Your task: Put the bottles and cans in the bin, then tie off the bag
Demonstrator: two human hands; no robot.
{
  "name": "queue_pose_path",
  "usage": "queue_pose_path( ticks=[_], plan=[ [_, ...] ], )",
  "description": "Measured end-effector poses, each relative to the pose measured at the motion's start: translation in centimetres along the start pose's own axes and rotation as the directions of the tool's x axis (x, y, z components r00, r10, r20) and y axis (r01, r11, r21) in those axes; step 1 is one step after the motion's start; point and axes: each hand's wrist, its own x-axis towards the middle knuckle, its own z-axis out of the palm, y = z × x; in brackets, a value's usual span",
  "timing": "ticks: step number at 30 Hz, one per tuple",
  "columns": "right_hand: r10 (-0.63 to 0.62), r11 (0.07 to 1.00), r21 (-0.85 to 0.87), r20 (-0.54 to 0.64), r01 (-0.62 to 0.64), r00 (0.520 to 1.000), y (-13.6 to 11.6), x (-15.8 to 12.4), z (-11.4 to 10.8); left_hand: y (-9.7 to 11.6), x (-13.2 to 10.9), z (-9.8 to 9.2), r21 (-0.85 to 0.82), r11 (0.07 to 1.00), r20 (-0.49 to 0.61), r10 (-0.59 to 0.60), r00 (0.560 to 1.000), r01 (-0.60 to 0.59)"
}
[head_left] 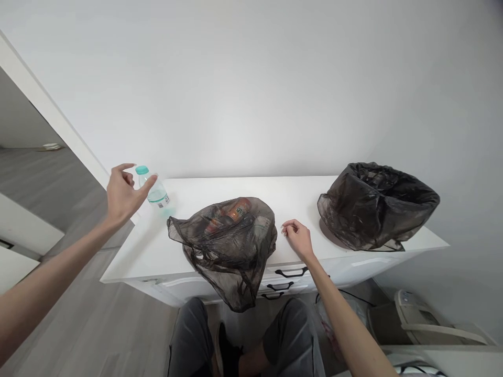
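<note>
Left hand [122,195] is open in a wide C around the upper part of a clear bottle [159,197]: index finger just beside the teal cap [142,169], thumb crossing in front of the shoulder. From my view I can't tell whether skin meets plastic. Bottle stands near the far left end of the white surface [298,196]; I read it as upright, cap up. Its long axis leans on my feed, cap to upper left, base to lower right.

Next out, to the right: a thin black bag [230,251], slumped mid-surface, with a loose flap hanging over the near edge. Through the film I see an orange-labelled bottle [239,209] lying slantwise, its upper end to the far right.

Right hand [297,238] sits just right of that bag, near the front edge, fingers half curled. I see nothing held; can't tell how much gap is left between thumb and fingers.

Farther right, a second black bag [373,214] gapes, mouth up; a brown rounded base [330,233] shows below it. Below the front edge I get black drawer handles [291,273] and my grey-clad knees [293,324].
</note>
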Motion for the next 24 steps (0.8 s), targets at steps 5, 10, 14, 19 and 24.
queue_pose_path(
  ticks=[5,10,14,19,24],
  plan=[
    [-0.003,1.0,-0.01,-0.001,0.003,1.0,-0.1,-0.1,0.0,3.2,-6.9,-1.8,-0.093,0.93,0.05,0.36,0.932,-0.355],
    [-0.003,1.0,-0.013,-0.003,0.003,1.0,0.0,-0.1,0.0,5.4,-13.7,-1.2,-0.359,0.701,0.507,0.701,0.501,-0.616],
    [-0.004,1.0,-0.014,-0.008,0.004,1.0,0.3,-0.1,-0.1,6.3,-16.1,2.3,-0.282,0.698,0.608,0.661,0.44,-0.659],
    [-0.006,1.0,-0.009,-0.009,0.006,1.0,0.7,0.1,-0.2,9.2,-16.9,7.0,-0.165,0.695,0.64,0.616,0.46,-0.7],
    [0.002,1.0,0.006,-0.006,-0.002,1.0,0.7,0.1,-0.2,12.4,-18.2,9.5,-0.103,0.786,0.637,0.523,0.566,-0.61]
  ],
)
